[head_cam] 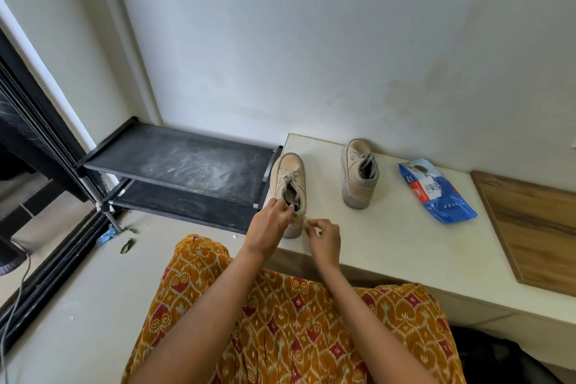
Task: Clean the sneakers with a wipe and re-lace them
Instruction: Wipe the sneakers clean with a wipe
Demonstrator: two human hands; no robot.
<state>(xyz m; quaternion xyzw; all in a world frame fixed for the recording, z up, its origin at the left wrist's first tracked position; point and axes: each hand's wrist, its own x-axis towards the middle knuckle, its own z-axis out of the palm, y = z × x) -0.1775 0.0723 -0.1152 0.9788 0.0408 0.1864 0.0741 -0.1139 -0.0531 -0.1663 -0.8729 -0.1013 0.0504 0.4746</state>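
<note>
Pinching near sneaker at table edge

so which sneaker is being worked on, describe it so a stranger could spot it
Start at the pale table against the wall. It is the beige sneaker at the table's left edge, beside the black shoe rack. Unlike the other sneaker near the blue wipes pack, both hands are at its heel end.

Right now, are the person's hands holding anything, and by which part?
The left hand grips the near sneaker at the heel end of its opening. The right hand has curled, pinching fingers beside the heel; whether they hold a lace cannot be told.
</note>
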